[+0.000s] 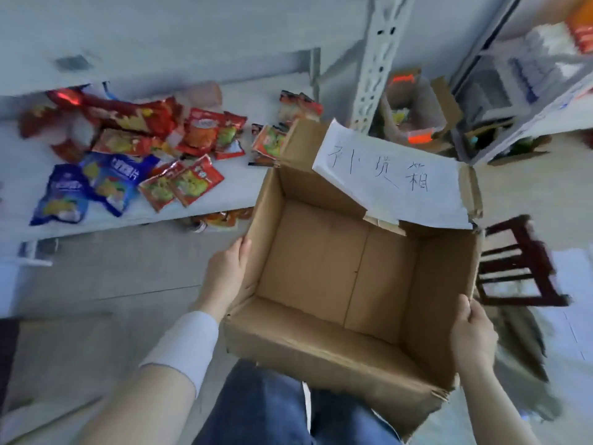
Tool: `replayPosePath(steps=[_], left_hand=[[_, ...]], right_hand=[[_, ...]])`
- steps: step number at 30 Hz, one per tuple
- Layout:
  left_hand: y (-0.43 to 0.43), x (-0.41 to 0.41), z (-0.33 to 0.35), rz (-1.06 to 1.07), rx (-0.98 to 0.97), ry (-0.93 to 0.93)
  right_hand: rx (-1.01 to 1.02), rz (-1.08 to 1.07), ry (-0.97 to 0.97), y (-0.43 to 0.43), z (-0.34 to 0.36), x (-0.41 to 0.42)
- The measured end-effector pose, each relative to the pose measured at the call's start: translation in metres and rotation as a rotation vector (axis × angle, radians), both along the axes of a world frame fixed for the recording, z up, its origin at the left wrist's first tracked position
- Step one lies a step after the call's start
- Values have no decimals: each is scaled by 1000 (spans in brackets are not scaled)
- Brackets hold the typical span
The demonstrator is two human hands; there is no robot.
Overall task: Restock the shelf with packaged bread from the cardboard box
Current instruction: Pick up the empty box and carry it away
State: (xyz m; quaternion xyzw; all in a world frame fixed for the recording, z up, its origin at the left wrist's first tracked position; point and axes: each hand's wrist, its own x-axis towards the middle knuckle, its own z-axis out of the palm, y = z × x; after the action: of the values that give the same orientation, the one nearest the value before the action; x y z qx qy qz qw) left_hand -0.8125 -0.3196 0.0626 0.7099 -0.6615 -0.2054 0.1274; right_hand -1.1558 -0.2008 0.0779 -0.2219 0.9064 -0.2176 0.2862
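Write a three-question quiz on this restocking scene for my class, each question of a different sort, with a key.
1. True or false: the cardboard box holds several packets.
2. Which hands grip the box? A left only, B right only, C both.
3. Fill in: the packets lie on the ____.

Key: 1 false, its inside shows bare. 2 C, left hand and right hand hold opposite walls. 3 shelf.

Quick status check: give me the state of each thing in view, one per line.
cardboard box: open, empty, held up
left hand: gripping the box's left wall
right hand: gripping the box's right wall
paper label: on the far flap
snack packets: lying loose on the shelf
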Motion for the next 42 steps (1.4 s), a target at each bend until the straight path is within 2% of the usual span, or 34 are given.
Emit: replayPosePath(steps=[6,12,18,21,29,34,42], left_hand=[[79,175,23,484,-23,-19],[184,339,38,840,-102,-1],[265,452,56,1308,-206,71],[289,493,61,1480,-199,55],[323,601,65,1812,-289,-9],[345,669,53,1958,-255,-6],[378,799,-32,1993,-160,91]], right_hand=[[-109,481,8,-71,30,152],[-147,873,-25,-113,49,361],[-215,1244,-70,-128,62,575],[-273,1391,-84,-136,69,667],[-330,1713,-132,-145,67,884],[-334,1867,-180,-130,57,1003],[-190,1944,-110,-99,-29,1147]])
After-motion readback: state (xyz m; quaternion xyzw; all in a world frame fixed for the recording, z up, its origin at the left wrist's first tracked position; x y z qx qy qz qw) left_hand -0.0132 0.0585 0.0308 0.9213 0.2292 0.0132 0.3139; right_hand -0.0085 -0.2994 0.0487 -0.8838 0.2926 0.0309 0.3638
